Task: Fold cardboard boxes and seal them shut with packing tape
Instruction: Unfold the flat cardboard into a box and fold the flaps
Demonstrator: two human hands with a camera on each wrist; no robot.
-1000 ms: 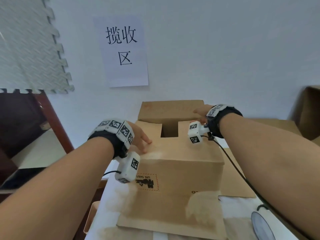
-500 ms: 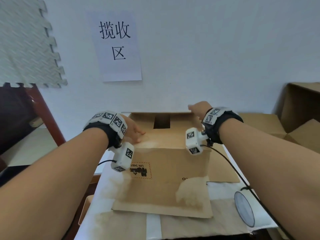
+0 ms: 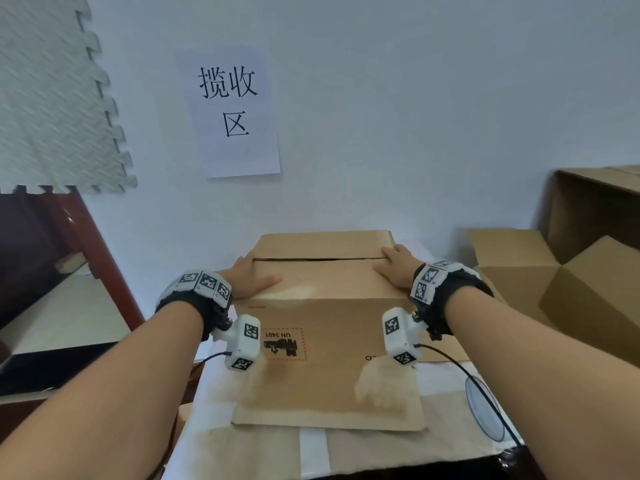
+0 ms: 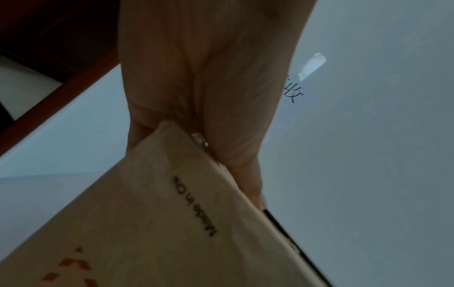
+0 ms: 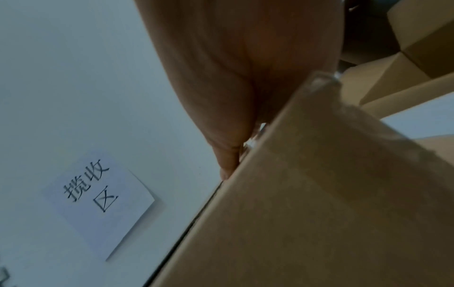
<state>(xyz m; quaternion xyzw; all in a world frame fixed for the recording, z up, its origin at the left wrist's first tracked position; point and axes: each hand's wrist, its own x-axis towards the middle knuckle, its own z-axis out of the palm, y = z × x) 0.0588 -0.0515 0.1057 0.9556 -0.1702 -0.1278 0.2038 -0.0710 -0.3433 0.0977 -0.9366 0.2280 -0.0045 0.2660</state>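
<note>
Against the pale wall, a cardboard box point(image 3: 325, 341) sits on the counter point(image 3: 313, 452); left hand point(image 3: 251, 280) and right hand point(image 3: 396, 266) press flat-fingered on its closed flaps.

The cardboard box point(image 3: 329, 327) sits on the table point(image 3: 311, 452), left hand point(image 3: 247, 280) and right hand point(image 3: 396, 266) on top.

Both forearms are bare, no sleeves; each wrist wears a black band point(image 3: 211, 315) topped with white tiles printed in black square codes; below each band hangs a white camera block point(image 3: 243, 342) (2 code markers showing) trailing a thin black cable point(image 3: 460, 367).
</note>
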